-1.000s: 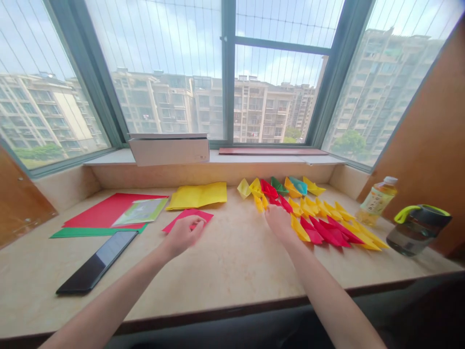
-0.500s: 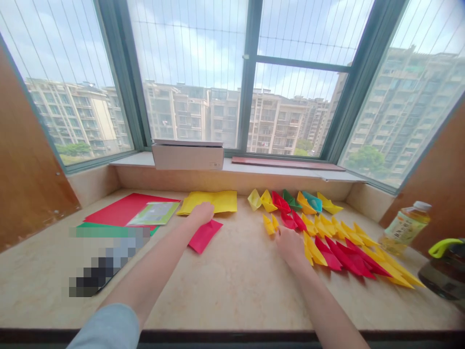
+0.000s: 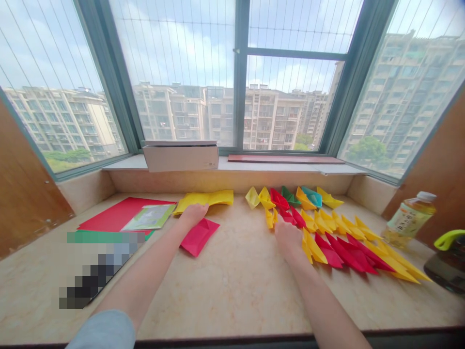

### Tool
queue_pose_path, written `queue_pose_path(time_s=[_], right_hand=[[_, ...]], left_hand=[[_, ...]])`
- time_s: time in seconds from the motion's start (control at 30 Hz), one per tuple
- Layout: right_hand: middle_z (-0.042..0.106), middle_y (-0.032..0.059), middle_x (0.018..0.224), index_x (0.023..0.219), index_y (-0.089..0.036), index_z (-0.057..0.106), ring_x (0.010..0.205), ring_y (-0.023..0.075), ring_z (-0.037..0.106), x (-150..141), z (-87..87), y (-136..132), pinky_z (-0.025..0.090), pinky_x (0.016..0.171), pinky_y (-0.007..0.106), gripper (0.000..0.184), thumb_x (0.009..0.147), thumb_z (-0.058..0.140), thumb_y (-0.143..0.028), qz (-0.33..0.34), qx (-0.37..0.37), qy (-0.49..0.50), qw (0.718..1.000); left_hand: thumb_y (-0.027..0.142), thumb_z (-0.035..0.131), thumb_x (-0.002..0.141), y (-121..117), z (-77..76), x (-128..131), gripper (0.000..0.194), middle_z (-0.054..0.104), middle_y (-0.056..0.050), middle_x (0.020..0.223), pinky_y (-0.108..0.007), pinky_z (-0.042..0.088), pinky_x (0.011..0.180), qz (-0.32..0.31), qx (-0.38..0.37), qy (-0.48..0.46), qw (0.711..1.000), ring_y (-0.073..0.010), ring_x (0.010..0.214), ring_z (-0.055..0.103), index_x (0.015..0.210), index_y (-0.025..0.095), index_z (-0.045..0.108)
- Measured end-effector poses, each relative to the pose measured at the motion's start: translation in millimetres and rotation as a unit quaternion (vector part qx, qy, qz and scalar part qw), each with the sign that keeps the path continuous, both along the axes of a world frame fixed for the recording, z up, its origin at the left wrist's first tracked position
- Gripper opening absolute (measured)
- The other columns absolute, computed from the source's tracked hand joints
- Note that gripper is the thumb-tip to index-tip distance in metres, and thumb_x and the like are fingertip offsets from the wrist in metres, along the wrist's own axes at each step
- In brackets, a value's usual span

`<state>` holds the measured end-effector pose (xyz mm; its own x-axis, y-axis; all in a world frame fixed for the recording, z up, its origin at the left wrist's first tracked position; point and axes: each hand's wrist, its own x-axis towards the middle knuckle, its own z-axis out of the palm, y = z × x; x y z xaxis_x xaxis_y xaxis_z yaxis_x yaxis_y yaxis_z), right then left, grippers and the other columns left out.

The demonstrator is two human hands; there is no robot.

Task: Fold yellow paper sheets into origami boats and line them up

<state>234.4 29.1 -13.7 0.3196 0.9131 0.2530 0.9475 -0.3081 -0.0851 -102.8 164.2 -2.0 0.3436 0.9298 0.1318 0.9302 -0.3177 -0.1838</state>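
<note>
My left hand (image 3: pixel 193 214) reaches forward over a folded red paper (image 3: pixel 199 235) and touches the front edge of a yellow paper stack (image 3: pixel 207 198); its fingers are bent onto the stack. My right hand (image 3: pixel 287 236) lies on the counter with fingers stretched toward a small yellow folded boat (image 3: pixel 269 219), right beside a row of flat red and yellow folded papers (image 3: pixel 348 243). Behind that row stands a line of folded paper boats (image 3: pixel 290 197) in yellow, red, green and blue.
A large red sheet (image 3: pixel 119 214), a pale green sheet (image 3: pixel 148 217) and a green sheet lie at the left, near a blurred dark flat object (image 3: pixel 95 271). A white box (image 3: pixel 180 155) sits on the sill. A bottle (image 3: pixel 407 218) and a green-handled jug (image 3: pixel 446 261) stand at the right.
My left hand left the red folded paper and moved forward to the yellow stack. The right hand stayed by the folded boats. The view shifted a little.
</note>
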Motion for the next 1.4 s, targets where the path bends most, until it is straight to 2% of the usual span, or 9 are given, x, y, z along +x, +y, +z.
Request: queue_pose_path(time_s=[0.2,0.4,0.5,0.67,0.87,0.93,1.17,1.27,1.4], right_hand=[[0.074,0.0162,0.082,0.135,-0.015,0.054,0.078,0.0296,0.074,-3,6.0,-10,0.055,0.070,0.039,0.041,0.101,0.037,-0.030,0.001,0.033,0.003,0.999],[0.075,0.0132,0.085,0.134,-0.021,0.057,0.079,0.0273,0.074,-3,9.3,-21,0.053,0.073,0.037,0.039,0.101,0.039,-0.032,0.015,0.058,0.023,0.998],[0.076,0.0129,0.086,0.133,-0.023,0.059,0.080,0.0269,0.074,-3,8.4,-25,0.052,0.075,0.037,0.038,0.100,0.042,-0.032,0.018,0.070,0.029,0.997],[0.076,0.0125,0.090,0.128,-0.023,0.063,0.082,0.0262,0.073,-1,7.1,-30,0.050,0.076,0.035,0.036,0.099,0.044,-0.032,0.027,0.083,0.046,0.995],[0.077,0.0119,0.092,0.125,-0.023,0.066,0.082,0.0261,0.073,5,3.3,-31,0.050,0.076,0.034,0.035,0.098,0.045,-0.031,0.032,0.099,0.062,0.993],[0.077,0.0124,0.092,0.124,-0.022,0.067,0.081,0.0261,0.073,5,1.1,-30,0.049,0.075,0.033,0.035,0.098,0.046,-0.030,0.032,0.106,0.059,0.992],[0.076,0.0099,0.091,0.125,-0.019,0.065,0.078,0.0239,0.071,1,-6.3,-26,0.049,0.071,0.031,0.037,0.096,0.045,-0.031,0.110,0.188,0.139,0.966],[0.073,0.0117,0.097,0.124,-0.014,0.063,0.084,0.0228,0.068,-7,-8.6,-23,0.051,0.075,0.031,0.043,0.096,0.044,-0.040,0.204,0.226,0.264,0.915],[0.067,0.0157,0.117,0.132,-0.013,0.055,0.105,0.0257,0.064,-19,-9.8,-21,0.053,0.086,0.037,0.059,0.093,0.044,-0.056,0.280,0.226,0.388,0.849]], left_hand=[[0.033,0.060,0.093,-5,15.9,-19,0.035,0.061,-0.011,0.121,-0.043,0.055,0.086,0.018,0.027,-0.033,0.999,-0.0232,0.103,0.063,0.122,0.014,0.058],[0.012,0.047,0.095,-23,35.9,-62,0.019,0.067,-0.010,0.078,-0.039,0.052,0.081,0.034,0.062,-0.049,0.996,-0.0281,0.088,0.068,0.097,0.006,0.065],[0.014,0.049,0.095,-29,45.1,-82,0.018,0.068,-0.011,0.082,-0.040,0.052,0.083,0.059,0.059,-0.052,0.995,-0.0278,0.090,0.067,0.097,0.007,0.065],[0.034,0.060,0.093,-36,53.8,-101,0.035,0.060,-0.010,0.123,-0.044,0.055,0.086,0.097,0.041,-0.068,0.992,-0.0226,0.103,0.063,0.123,0.016,0.057],[0.026,0.047,0.096,-48,59.7,-95,0.024,0.072,-0.013,0.085,-0.040,0.052,0.077,0.098,0.097,-0.115,0.984,-0.0297,0.086,0.070,0.092,0.015,0.068],[0.026,0.044,0.096,-53,68.1,-92,0.025,0.073,-0.014,0.087,-0.038,0.050,0.075,0.095,0.139,-0.143,0.975,-0.0306,0.087,0.070,0.093,0.016,0.067],[0.032,0.030,0.101,-69,128.3,-69,0.031,0.068,-0.014,0.108,-0.031,0.048,0.086,0.058,0.316,-0.275,0.906,-0.0232,0.103,0.065,0.114,0.015,0.053],[0.041,0.040,0.098,-77,145.8,-46,0.027,0.067,-0.007,0.093,-0.028,0.049,0.076,-0.033,0.379,-0.447,0.810,-0.0188,0.086,0.066,0.106,0.018,0.053],[0.048,0.049,0.091,-88,134.6,-10,0.029,0.062,0.001,0.076,-0.022,0.046,0.060,-0.103,0.246,-0.615,0.742,-0.0140,0.066,0.060,0.098,0.020,0.051]])
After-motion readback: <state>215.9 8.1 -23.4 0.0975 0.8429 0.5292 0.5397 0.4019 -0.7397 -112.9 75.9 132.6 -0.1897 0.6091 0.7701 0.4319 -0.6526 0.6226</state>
